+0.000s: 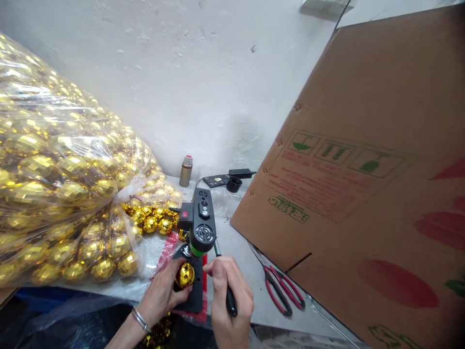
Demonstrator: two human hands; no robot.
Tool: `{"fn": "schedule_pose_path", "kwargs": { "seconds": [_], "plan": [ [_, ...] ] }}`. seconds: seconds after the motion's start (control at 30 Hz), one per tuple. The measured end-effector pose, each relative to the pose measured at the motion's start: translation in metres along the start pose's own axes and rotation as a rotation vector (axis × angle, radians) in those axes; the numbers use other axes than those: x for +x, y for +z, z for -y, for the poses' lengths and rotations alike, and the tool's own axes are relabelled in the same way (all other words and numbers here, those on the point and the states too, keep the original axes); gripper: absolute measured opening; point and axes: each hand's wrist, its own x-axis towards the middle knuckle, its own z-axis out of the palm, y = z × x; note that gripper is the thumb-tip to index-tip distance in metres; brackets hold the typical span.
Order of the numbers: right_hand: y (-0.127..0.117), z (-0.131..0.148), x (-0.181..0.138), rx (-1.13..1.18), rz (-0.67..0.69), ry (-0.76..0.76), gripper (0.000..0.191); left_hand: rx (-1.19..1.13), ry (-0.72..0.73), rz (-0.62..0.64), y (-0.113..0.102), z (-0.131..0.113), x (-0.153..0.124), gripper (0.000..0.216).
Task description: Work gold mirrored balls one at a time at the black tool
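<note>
My left hand (165,287), with a silver bangle at its wrist, grips a shiny gold mirror-faceted ball (185,275) between thumb and fingers. The ball is over the black base (192,303) of a small bench device, just below its upright black head (204,218) with round grilles and a green ring. My right hand (234,295) is closed around a rod with a black handle (231,301). The rod's thin metal part reaches up to the side of the device's head; whether it is joined there I cannot tell.
Left stands a large clear plastic bag (72,160) of gold balls. A big cardboard box (345,169) leans at the right, with red-handled scissors (281,291) beside it. A metal bottle (186,171), a black cap (233,184) and a power adapter (241,173) sit near the wall.
</note>
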Motion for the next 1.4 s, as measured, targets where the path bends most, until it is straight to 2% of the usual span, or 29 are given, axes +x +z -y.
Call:
{"fn": "schedule_pose_path", "kwargs": {
  "seconds": [0.1, 0.23, 0.5, 0.67, 0.8, 0.97, 1.23, 1.4],
  "plan": [
    [0.0, -0.003, -0.004, 0.015, -0.004, -0.004, 0.023, 0.037, 0.038, 0.018, 0.002, 0.002, 0.005, 0.045],
    [0.001, -0.005, -0.006, 0.017, -0.013, -0.003, 0.023, 0.125, 0.09, -0.023, 0.01, 0.006, 0.009, 0.046],
    [0.012, -0.017, -0.035, -0.025, -0.087, -0.01, 0.025, 0.121, 0.04, 0.078, 0.013, 0.01, 0.008, 0.051],
    [0.018, -0.026, -0.052, -0.08, -0.151, -0.02, 0.026, 0.099, 0.062, 0.085, 0.012, 0.011, 0.007, 0.052],
    [0.022, -0.026, -0.053, -0.117, -0.192, 0.015, 0.029, 0.093, 0.062, 0.066, 0.015, 0.014, 0.006, 0.059],
    [0.029, -0.025, -0.053, -0.146, -0.254, 0.006, 0.035, 0.09, 0.03, 0.092, 0.014, 0.012, 0.006, 0.053],
    [0.03, -0.03, -0.06, -0.107, -0.249, 0.017, 0.032, 0.058, -0.009, 0.101, 0.014, 0.01, 0.007, 0.056],
    [0.032, -0.036, -0.064, -0.1, -0.255, 0.006, 0.032, 0.026, 0.02, 0.083, 0.019, 0.015, 0.006, 0.057]
  ]
}}
